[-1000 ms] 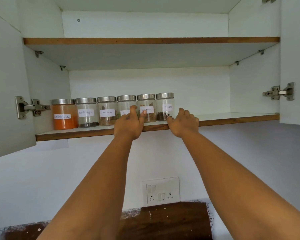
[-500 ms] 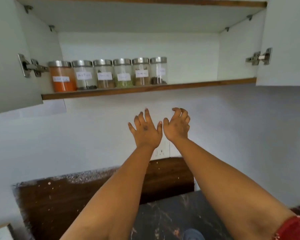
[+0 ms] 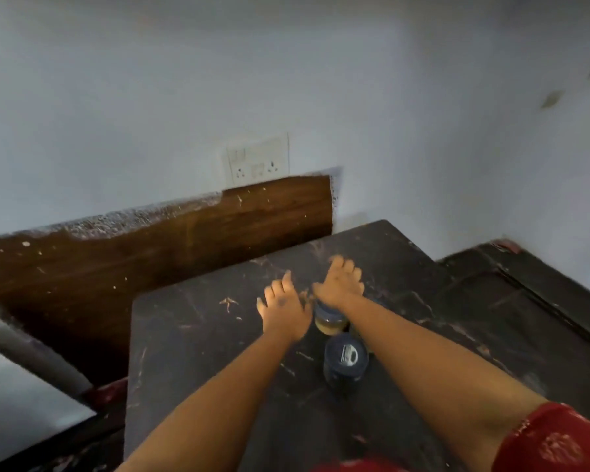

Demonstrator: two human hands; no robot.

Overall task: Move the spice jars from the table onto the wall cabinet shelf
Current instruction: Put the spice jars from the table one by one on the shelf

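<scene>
Two spice jars stand on the dark marble table. The farther jar holds something yellowish and sits just under my right wrist. The nearer jar shows its dark round lid between my forearms. My right hand hovers over the yellowish jar with its fingers stretched forward, holding nothing. My left hand is just left of that jar, fingers apart and empty. The wall cabinet and its shelf are out of view. The picture is blurred by motion.
A brown wooden panel leans against the white wall behind the table, below a white socket plate. A lower dark counter lies to the right. A gap drops off at the table's left edge.
My view has swung down from the cabinet shelf to the table. Both hands came down from below the shelf and now sit over the jars on the table.
</scene>
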